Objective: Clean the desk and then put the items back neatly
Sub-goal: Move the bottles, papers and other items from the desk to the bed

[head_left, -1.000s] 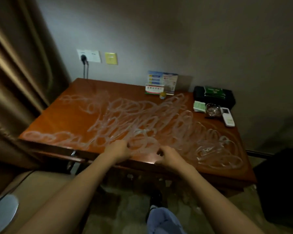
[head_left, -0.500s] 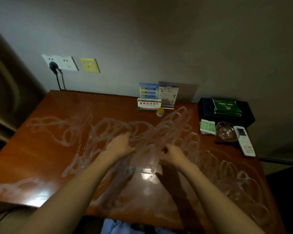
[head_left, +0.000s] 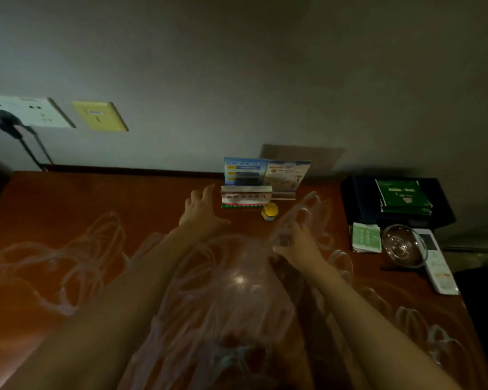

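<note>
From the head camera, both bare forearms reach forward over a reddish-brown wooden desk (head_left: 68, 198) whose top is streaked with looping whitish smears (head_left: 76, 266). The left hand (head_left: 200, 212) is stretched out towards the back of the desk with its fingers spread and fairly straight, the thumb out to the right, and nothing in its grasp; its fingertips lie just to the left of a small white box with red and green edging (head_left: 245, 197), close to it, though whether they touch it cannot be told. The right hand (head_left: 296, 243) sits nearer and to the right, its fingers bent and pinching up the edge of a thin transparent plastic sheet (head_left: 237, 294) that billows between the two arms and catches a bright glint of light. Just right of the box stands a little yellow-lidded jar (head_left: 269, 211), and behind both a printed card stand (head_left: 265, 173) rests against the wall. At the desk's right end lies a dark tray (head_left: 358, 204) carrying green booklets (head_left: 403, 197); in front of it are a pale green packet (head_left: 366, 237), a clear glass dish (head_left: 403, 246) and a white remote (head_left: 438, 266) lying side by side. On the wall at left are a white socket plate (head_left: 37, 112) with a black plug (head_left: 6, 121) in it and a yellow plate (head_left: 100, 116).
</note>
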`<state>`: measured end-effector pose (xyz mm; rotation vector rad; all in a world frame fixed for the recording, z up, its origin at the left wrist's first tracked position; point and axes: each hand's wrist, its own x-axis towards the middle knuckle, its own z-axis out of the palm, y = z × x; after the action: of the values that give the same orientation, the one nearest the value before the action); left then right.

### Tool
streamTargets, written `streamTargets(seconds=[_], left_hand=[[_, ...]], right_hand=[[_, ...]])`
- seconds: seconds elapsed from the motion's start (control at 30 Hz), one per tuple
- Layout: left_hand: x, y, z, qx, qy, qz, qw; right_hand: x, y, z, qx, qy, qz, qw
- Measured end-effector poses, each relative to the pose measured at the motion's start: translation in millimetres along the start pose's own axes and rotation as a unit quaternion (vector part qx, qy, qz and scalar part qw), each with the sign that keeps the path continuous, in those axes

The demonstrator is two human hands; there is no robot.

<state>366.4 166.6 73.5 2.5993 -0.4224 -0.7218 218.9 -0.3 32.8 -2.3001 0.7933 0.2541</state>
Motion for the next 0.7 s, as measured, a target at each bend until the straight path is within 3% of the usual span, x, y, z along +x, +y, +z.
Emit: streamTargets(seconds=[0.3, 0.7], left_hand=[[84.2, 3.2, 3.9, 0.007, -0.055, 0.070, 0.996], [65.6, -14.7, 21.5, -0.069, -0.070, 0.025, 0.995]], right_hand=[[79.4, -20.8, 13.3, 0.068, 0.039, -0.012, 0.997], [66.5, -2.6, 37.0, 0.072, 0.076, 0.047, 0.993]])
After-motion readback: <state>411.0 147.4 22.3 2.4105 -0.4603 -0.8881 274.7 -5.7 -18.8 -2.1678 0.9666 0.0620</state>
